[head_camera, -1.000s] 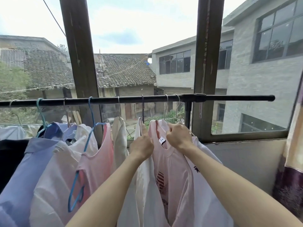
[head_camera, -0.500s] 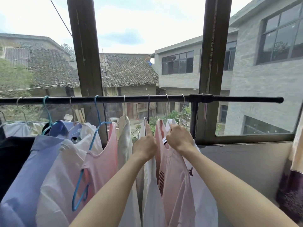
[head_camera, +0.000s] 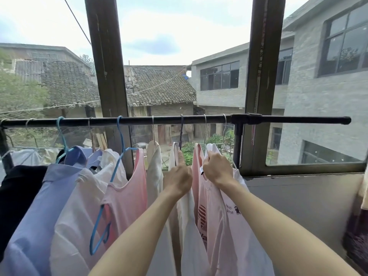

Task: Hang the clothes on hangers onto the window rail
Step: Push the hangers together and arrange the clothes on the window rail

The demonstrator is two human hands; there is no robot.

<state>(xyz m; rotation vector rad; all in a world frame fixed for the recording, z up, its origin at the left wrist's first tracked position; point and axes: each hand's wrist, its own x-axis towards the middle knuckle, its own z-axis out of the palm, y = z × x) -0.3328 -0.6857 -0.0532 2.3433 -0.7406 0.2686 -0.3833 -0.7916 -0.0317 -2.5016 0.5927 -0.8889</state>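
A black window rail (head_camera: 169,119) runs across the window with several garments hanging from it on hangers. My left hand (head_camera: 178,177) grips the shoulder of a white garment (head_camera: 190,236) on a dark hanger, index finger pointing up along it. My right hand (head_camera: 218,169) grips the neckline of a pale pink T-shirt (head_camera: 217,226) with a red print, which hangs on a metal hanger beside a white printed shirt (head_camera: 245,226). Further left hang a cream garment (head_camera: 154,168), a pink top (head_camera: 127,198), a white shirt (head_camera: 79,206) and a light blue shirt (head_camera: 33,216).
Two dark wooden window posts (head_camera: 107,66) (head_camera: 262,76) stand behind the rail. The right end of the rail (head_camera: 298,120) carries no hangers. A spare blue hanger (head_camera: 99,232) dangles from the pink top. A patterned curtain (head_camera: 358,226) hangs at the far right.
The pink T-shirt has turned more edge-on and closed up against the white garments. Both hands have shifted slightly with it, still holding the clothes at the neck.
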